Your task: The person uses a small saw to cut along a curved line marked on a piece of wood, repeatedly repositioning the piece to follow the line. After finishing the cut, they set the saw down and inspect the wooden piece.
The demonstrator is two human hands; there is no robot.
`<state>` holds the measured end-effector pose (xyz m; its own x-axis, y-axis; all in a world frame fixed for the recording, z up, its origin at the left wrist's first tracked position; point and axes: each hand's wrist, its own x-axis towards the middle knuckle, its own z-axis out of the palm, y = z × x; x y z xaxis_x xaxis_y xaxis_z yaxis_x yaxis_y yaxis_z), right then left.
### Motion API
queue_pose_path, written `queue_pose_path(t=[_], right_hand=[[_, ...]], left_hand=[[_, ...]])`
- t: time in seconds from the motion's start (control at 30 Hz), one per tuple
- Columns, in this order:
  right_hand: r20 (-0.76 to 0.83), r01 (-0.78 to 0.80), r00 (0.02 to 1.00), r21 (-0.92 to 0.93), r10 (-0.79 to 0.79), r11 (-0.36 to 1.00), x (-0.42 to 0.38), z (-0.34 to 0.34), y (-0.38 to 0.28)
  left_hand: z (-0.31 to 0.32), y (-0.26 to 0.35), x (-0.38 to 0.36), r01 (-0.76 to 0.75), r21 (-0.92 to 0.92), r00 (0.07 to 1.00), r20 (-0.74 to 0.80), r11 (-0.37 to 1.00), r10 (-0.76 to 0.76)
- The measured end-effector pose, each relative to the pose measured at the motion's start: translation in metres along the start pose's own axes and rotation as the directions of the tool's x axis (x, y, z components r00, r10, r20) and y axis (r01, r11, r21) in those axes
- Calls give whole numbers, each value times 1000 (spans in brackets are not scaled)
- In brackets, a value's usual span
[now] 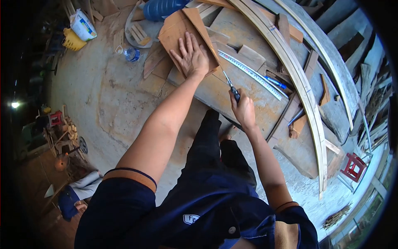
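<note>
My left hand (191, 58) lies flat with fingers spread on a folded piece of brown cardboard (172, 31), pressing it on the workbench. My right hand (243, 108) is closed round the dark handle of a utility knife (230, 85). Its slim silver blade points up toward the cardboard's lower right corner, right at the edge. A white tape measure blade (248, 74) lies stretched across the bench just right of the knife. Beside that tape rests a blue pen-like tool (275, 82).
Long curved-looking wood strips (296, 68) run along the bench's right side among offcuts. A blue water jug (161, 9) stands behind the cardboard; a clear plastic bottle (132, 54) is on the floor at left. A red stool (353, 167) stands at right. Another person (76, 197) is low at left.
</note>
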<state>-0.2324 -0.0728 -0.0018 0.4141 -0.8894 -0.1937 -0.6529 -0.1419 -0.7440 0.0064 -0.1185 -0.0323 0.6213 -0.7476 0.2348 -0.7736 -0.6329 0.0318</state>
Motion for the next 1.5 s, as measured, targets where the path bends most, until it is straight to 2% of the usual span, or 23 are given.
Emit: queue_pose_path(t=[0.07,0.2,0.27,0.33,0.4,0.43,0.47,0.53,0.63,0.7,0.73,0.77,0.83,0.87,0.9,1.07,1.1,1.13,1.23,1.3,1.4,1.43,1.5], right_hand=[[52,-9,999,1,9,1000,-20,-9,18],[97,-109,989,-10,109,994,-156,-45,94],[99,-123,987,-14,124,992,-197,-60,106],[166,-173,970,-47,178,984,-187,-66,96],[78,-51,995,-32,54,998,-142,-49,82],[108,-86,990,-9,87,996,-108,-37,67],[47,19,999,8,-19,1000,-68,-25,47],[43,-16,999,35,14,999,-1,3,14],[13,6,1000,38,-7,999,19,11,-5],[46,-3,999,36,1,999,-18,-3,24],[78,-81,994,79,74,994,-49,-13,39],[70,-45,997,34,42,998,-87,-17,71],[129,-85,987,-56,92,995,-158,-44,103],[153,-164,973,-60,171,985,-185,-53,115],[149,-143,977,-64,151,988,-201,-59,118],[211,-84,973,-39,91,996,-180,-50,116],[178,-113,976,-84,126,990,-159,-43,104],[135,-44,990,-32,48,999,-126,-37,81],[69,-3,998,8,3,1000,-21,-9,24],[67,-37,997,48,33,998,15,9,3],[81,-30,996,46,26,998,-14,-7,23],[113,-85,991,97,74,992,-39,-14,39],[126,-139,983,46,132,989,-102,-28,77]], left_hand=[[1,0,2,2,17,1000,-1,1000,-2],[-2,1,1,30,-14,999,41,999,-30],[0,1,-1,5,-11,1000,-7,1000,-6],[-2,1,-1,5,-7,1000,-2,1000,-5],[-2,2,1,4,-4,1000,6,1000,-4],[-2,2,3,7,-2,1000,-1,1000,-7],[-2,2,2,4,2,1000,-5,1000,-4],[-3,-1,-2,-13,18,1000,-5,1000,13],[-1,1,1,-3,-5,1000,9,1000,3],[0,2,0,6,-19,1000,15,1000,-6],[-1,1,1,10,-27,1000,20,1000,-9],[-1,1,1,25,-29,999,22,999,-24],[-1,1,0,8,-12,1000,4,1000,-8],[0,2,0,20,-11,1000,10,1000,-20],[-1,1,0,18,-11,1000,13,1000,-18],[-7,3,3,28,26,998,48,999,-29],[-5,2,3,29,-2,999,41,1000,-29],[-4,2,1,22,-31,999,37,999,-21],[-2,1,0,7,-31,1000,24,999,-6],[-3,1,1,1,-36,1000,25,999,0],[3,0,1,-10,14,1000,-27,1000,10],[5,0,1,-9,-1,999,-32,1000,9],[4,1,1,-9,-1,1000,-17,1000,9]])
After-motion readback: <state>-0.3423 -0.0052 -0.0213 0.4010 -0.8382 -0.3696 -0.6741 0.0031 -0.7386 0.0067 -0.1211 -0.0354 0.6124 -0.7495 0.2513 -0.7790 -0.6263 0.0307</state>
